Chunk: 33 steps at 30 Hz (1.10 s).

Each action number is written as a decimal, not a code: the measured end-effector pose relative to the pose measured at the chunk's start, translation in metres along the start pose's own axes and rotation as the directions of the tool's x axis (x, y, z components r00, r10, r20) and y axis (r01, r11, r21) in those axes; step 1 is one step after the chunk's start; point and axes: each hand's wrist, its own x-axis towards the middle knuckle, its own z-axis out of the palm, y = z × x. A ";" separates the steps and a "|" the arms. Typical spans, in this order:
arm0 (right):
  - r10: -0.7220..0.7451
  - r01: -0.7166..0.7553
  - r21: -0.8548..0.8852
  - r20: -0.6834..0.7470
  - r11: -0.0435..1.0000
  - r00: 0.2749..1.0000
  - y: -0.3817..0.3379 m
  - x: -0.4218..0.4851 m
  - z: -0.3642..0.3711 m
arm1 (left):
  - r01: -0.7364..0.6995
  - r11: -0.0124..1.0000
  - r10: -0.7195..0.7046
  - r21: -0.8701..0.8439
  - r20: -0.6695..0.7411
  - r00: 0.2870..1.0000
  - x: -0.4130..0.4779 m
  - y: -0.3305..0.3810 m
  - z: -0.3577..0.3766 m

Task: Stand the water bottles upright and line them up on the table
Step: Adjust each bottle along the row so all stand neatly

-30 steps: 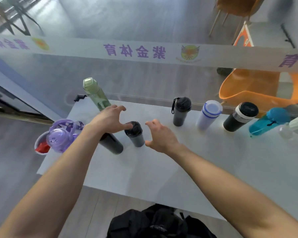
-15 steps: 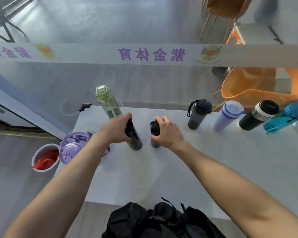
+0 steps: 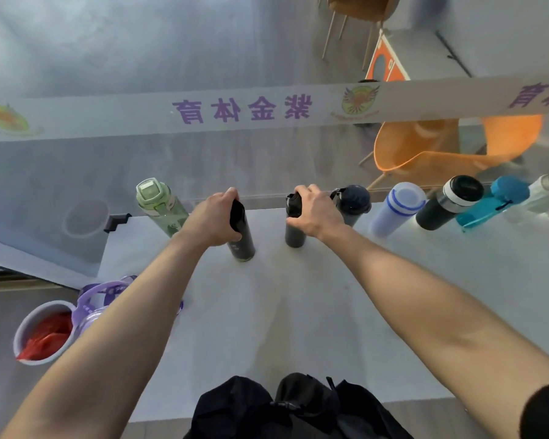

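My left hand (image 3: 214, 218) grips the top of a tall black bottle (image 3: 244, 241), which stands upright on the white table (image 3: 267, 312). My right hand (image 3: 314, 210) holds the top of a short dark grey bottle (image 3: 294, 231), also upright. A green clear bottle (image 3: 160, 205) stands to the left. To the right stand a dark bottle with a strap (image 3: 352, 204), a white bottle with blue rings (image 3: 396, 207), a black bottle with a white band (image 3: 447, 202), a teal bottle (image 3: 492, 201) and a clear bottle (image 3: 542, 198). A purple bottle (image 3: 99, 304) sits at the table's left edge, partly behind my left arm.
A glass wall with a printed white band (image 3: 241, 110) runs just behind the table's far edge. An orange chair (image 3: 425, 147) sits beyond it. A bucket with red contents (image 3: 42, 334) stands on the floor at left. A black bag (image 3: 286, 407) lies at the near edge.
The black bottle lay on its side a second ago; my left hand has stood it upright. My right hand closed on the short grey bottle, and both bottles moved toward the far row.
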 end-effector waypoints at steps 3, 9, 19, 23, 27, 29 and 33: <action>-0.014 0.015 -0.038 0.041 0.999 0.999 0.001 0.006 0.000 | -0.031 1.000 0.031 0.001 -0.002 1.000 0.014 -0.001 -0.001; -0.035 0.036 -0.034 0.027 0.999 0.999 0.008 0.007 0.003 | -0.054 0.999 0.054 0.000 0.004 0.999 0.031 0.005 -0.001; 0.032 -0.027 -0.097 0.045 0.995 0.998 0.004 -0.001 -0.011 | -0.061 0.998 0.061 0.010 -0.001 0.998 0.033 0.009 0.008; 0.061 -0.061 0.009 -0.241 0.998 0.969 0.009 -0.033 -0.020 | -0.057 0.998 0.057 0.005 -0.015 0.998 0.033 0.008 0.010; 0.175 -0.175 0.015 -0.127 0.984 0.976 0.029 -0.073 -0.002 | -0.061 0.998 0.061 -0.005 -0.015 0.998 0.035 0.010 0.012; 0.241 -0.226 -0.126 0.128 0.966 0.962 0.038 -0.089 0.018 | -0.059 0.998 0.059 -0.009 -0.013 0.998 0.036 0.011 0.011; 0.268 -0.178 -0.252 0.387 0.951 0.882 0.045 -0.110 0.055 | -0.076 0.997 0.076 0.006 -0.016 0.997 0.041 0.010 0.010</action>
